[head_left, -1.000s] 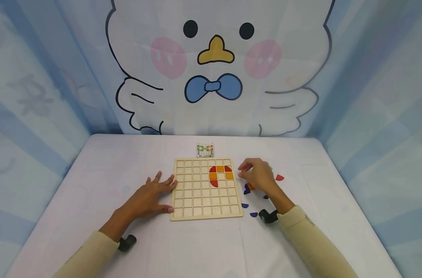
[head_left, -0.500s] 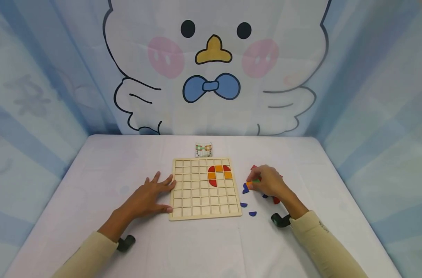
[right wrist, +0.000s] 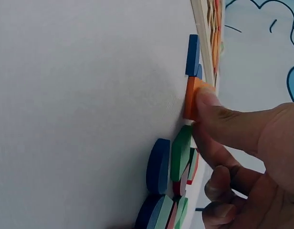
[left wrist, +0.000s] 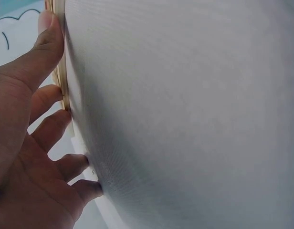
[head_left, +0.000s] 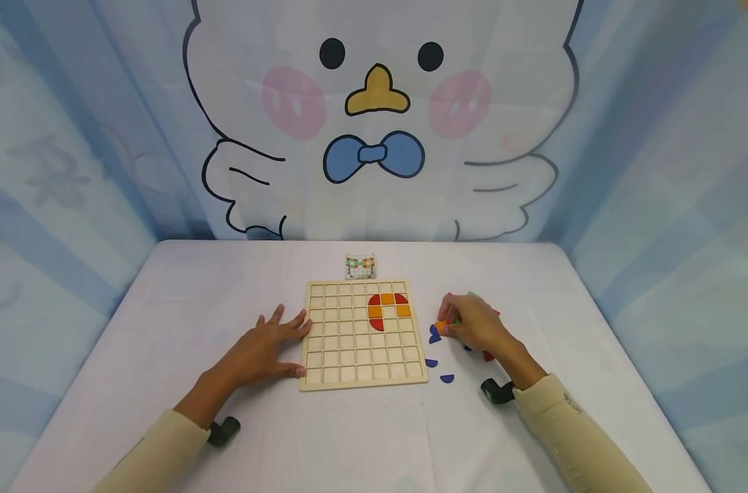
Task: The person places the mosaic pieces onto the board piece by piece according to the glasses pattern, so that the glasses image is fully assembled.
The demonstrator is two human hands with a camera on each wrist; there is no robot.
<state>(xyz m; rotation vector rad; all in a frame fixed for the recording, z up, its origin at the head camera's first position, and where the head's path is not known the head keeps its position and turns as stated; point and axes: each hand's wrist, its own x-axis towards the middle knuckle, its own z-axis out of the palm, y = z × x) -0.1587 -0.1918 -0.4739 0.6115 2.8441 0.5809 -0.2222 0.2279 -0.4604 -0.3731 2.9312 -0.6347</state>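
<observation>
Board [head_left: 364,387]: cells [head_left: 347,340] hold three red pieces [head_left: 374,300], three orange pieces [head_left: 388,299]
Left grip [head_left: 264,350]: wide, touching its edge
Right grip [head_left: 475,324]: pinching orange block [right wrist: 190,98] (blue piece [right wrist: 192,55] just beside!)

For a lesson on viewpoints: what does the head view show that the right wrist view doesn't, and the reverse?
Only the head view: the left hand at the left edge of the board, and a printed card.
Only the right wrist view: thick sides of loose blue pieces.
Both: the right hand on an orange piece, plus the backdrop.
</observation>
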